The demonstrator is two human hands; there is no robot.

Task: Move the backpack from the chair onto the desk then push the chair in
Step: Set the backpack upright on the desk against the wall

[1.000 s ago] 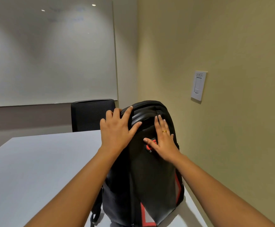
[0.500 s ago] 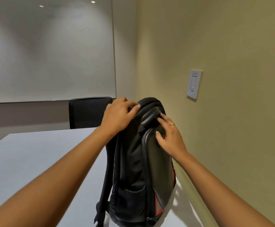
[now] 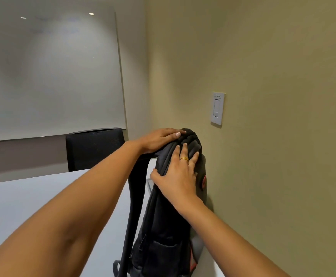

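Resting flat on top of the backpack (image 3: 169,226), the left hand (image 3: 159,139) lies palm down w/ fingers stretched out, thumb tip at the crown; not curled round anything. Right hand (image 3: 178,176) is also spread wide, palm pressed on the bag's upper side, fingers fanned toward the top, a gold ring (image 3: 184,159) on one finger. Black backpack stands upright on the desk (image 3: 33,200), long axis roughly vertical, top up and tipped slightly toward the beige wall (image 3: 273,176) on the right; base near the desk's right edge. One shoulder strap (image 3: 132,206) hangs down its left side. Behind the desk, a black chair (image 3: 95,148) back shows, w/ a whiteboard (image 3: 51,72) above it and a light switch (image 3: 218,108) on the wall.
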